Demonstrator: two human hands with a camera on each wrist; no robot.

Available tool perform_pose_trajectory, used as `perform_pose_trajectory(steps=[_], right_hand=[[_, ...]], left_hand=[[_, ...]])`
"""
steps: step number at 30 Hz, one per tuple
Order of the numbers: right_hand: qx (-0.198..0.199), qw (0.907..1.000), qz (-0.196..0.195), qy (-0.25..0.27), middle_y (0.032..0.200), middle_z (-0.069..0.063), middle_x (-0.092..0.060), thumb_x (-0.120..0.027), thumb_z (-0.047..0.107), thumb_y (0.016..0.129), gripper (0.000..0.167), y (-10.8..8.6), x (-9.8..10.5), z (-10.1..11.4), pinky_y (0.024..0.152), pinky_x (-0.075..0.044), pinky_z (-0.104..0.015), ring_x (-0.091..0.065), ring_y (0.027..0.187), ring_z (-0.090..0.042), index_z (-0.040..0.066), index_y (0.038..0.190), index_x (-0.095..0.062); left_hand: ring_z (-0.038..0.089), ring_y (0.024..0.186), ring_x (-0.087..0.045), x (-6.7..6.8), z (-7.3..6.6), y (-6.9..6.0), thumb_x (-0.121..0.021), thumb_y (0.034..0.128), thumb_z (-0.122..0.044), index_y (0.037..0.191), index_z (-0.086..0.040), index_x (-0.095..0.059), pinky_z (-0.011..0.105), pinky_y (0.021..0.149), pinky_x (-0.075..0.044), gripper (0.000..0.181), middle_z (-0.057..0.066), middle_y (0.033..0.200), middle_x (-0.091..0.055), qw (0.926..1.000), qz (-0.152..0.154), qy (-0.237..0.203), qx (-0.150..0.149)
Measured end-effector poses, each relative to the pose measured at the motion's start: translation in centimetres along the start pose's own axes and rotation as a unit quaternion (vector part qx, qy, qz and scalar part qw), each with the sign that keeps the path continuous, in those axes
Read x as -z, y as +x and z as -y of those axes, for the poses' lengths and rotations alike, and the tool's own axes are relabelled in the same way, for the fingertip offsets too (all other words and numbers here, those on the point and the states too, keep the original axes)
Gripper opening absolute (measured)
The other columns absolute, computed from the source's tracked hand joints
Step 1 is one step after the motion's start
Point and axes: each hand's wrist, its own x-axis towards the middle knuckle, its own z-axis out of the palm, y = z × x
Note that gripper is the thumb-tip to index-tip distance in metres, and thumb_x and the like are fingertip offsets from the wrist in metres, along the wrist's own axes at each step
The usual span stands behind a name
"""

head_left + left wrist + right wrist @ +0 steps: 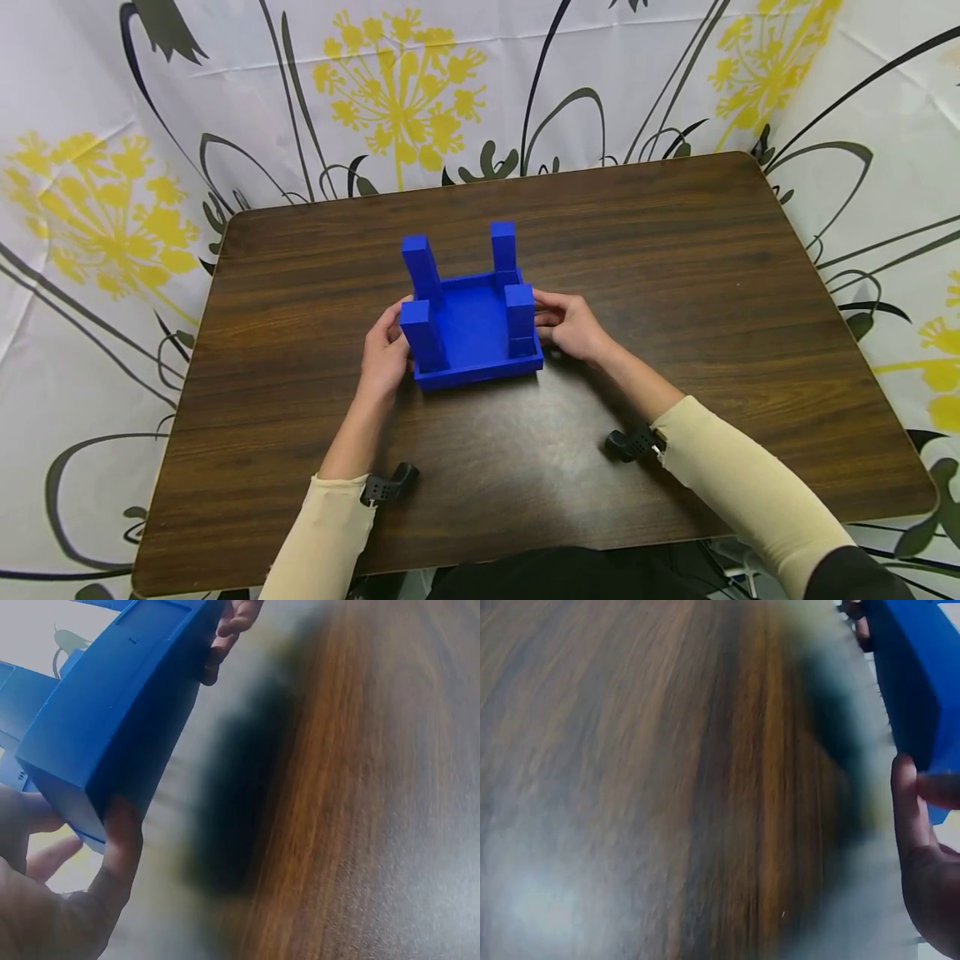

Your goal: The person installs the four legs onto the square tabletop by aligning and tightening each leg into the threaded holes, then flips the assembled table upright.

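A blue shallow square tray (471,321) with a raised rim and several upright block-like posts (519,312) at its corners is between my two hands, like a small table turned legs up. On its left side, my left hand (384,358) grips the edge; the left wrist view shows thumb and fingers around a corner of the tray (97,720). The right hand (576,327) holds the opposite side, its fingers on the tray's edge (907,682) in the right wrist view. The dark underside shows in the left wrist view, so the tray seems raised off the tabletop.
The brown wood-grain table (675,250) has rounded corners and extends beyond the tray on all sides. White cloth (247,83) printed with yellow flowers and grey stems hangs behind and beside it. A black wrist camera (390,483) sits on each forearm.
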Motion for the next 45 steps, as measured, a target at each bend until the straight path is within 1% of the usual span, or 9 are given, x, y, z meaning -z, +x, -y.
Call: perform_pose_trajectory(steps=[4,8,11,17,22,28,33,39,45], right_hand=[[0.067,0.9960,0.016,-0.057,0.119,-0.032,-0.061,-0.065,-0.026,0.076,0.067,-0.1,0.0,-0.1,0.081,-0.055,-0.036,-0.067,0.098,-0.036,-0.011,0.138,-0.047],[0.136,0.9807,0.030,-0.138,0.112,-0.024,-0.066,-0.072,-0.018,0.077,0.053,-0.3,0.0,-0.1,0.083,-0.055,-0.038,-0.066,0.097,-0.036,-0.008,0.129,-0.060],[0.197,0.9541,0.052,-0.219,0.109,-0.017,-0.068,-0.075,-0.008,0.081,0.038,-0.4,0.2,0.1,0.086,-0.054,-0.036,-0.067,0.099,-0.029,-0.002,0.119,-0.068],[0.291,0.8744,0.077,-0.380,0.120,-0.011,-0.058,-0.071,0.010,0.091,0.028,-0.9,1.2,0.8,0.087,-0.049,-0.040,-0.057,0.106,-0.023,0.011,0.118,-0.069],[0.321,0.8571,0.093,-0.392,0.133,-0.011,-0.049,-0.067,0.011,0.094,0.034,-1.2,1.6,1.6,0.099,-0.042,-0.043,-0.047,0.124,-0.025,0.012,0.128,-0.063],[0.333,0.8684,0.109,-0.350,0.130,-0.005,-0.059,-0.071,0.009,0.091,0.040,-1.7,1.9,3.1,0.098,-0.046,-0.039,-0.056,0.121,-0.020,0.011,0.129,-0.059],[0.344,0.8764,0.087,-0.325,0.123,-0.006,-0.063,-0.072,0.000,0.087,0.039,-1.9,2.2,4.1,0.092,-0.050,-0.036,-0.062,0.113,-0.020,0.007,0.124,-0.059],[0.295,0.9168,0.075,-0.259,0.121,-0.008,-0.066,-0.066,0.003,0.092,0.036,-2.0,2.5,5.4,0.088,-0.053,-0.039,-0.065,0.107,-0.022,0.005,0.128,-0.059],[0.216,0.9495,0.058,-0.220,0.116,-0.014,-0.067,-0.061,0.008,0.097,0.038,-1.8,2.7,6.1,0.085,-0.054,-0.043,-0.066,0.103,-0.026,0.001,0.134,-0.056]], left_hand=[[0.009,0.061,-0.055,0.2,-0.4,-0.2,-0.057,0.0984,-0.011,0.135,-0.011,-0.058,0.024,0.049,-0.043,0.037,-0.002,0.086,-0.065,0.9995,-0.021,-0.025,-0.001],[0.008,0.067,-0.059,0.5,-0.8,-0.3,-0.058,0.0982,-0.012,0.133,-0.007,-0.060,0.022,0.055,-0.047,0.035,-0.004,0.088,-0.066,0.9988,-0.033,-0.036,-0.003],[0.008,0.067,-0.060,0.9,-1.2,-0.5,-0.060,0.0971,-0.015,0.131,-0.007,-0.061,0.023,0.057,-0.049,0.035,-0.004,0.084,-0.066,0.9986,-0.038,-0.037,-0.002],[0.009,0.063,-0.063,1.3,-2.0,-0.9,-0.063,0.0964,-0.023,0.125,-0.011,-0.066,0.024,0.051,-0.049,0.031,-0.004,0.079,-0.069,0.9990,-0.023,-0.037,-0.014],[0.014,0.070,-0.063,1.2,-2.8,-1.3,-0.048,0.1034,-0.029,0.128,-0.013,-0.062,0.030,0.058,-0.053,0.033,0.003,0.092,-0.067,0.9989,0.004,0.017,-0.045],[0.039,0.080,-0.066,1.0,-3.5,-1.7,-0.040,0.1045,-0.024,0.134,-0.013,-0.058,0.044,0.066,-0.058,0.036,0.017,0.111,-0.063,0.9976,0.030,0.035,-0.052],[0.042,0.091,-0.067,1.1,-3.6,-2.2,-0.052,0.1002,-0.010,0.136,-0.009,-0.053,0.048,0.067,-0.057,0.036,0.025,0.110,-0.061,0.9922,0.080,0.044,-0.085],[0.024,0.083,-0.070,1.6,-4.4,-2.7,-0.058,0.0998,-0.013,0.135,-0.008,-0.051,0.055,0.068,-0.055,0.036,0.028,0.093,-0.058,0.9832,0.132,0.063,-0.109],[0.031,0.074,-0.068,1.7,-5.5,-2.5,-0.058,0.1004,-0.023,0.136,-0.006,-0.053,0.048,0.060,-0.057,0.039,0.023,0.089,-0.058,0.9789,0.134,0.095,-0.121]])
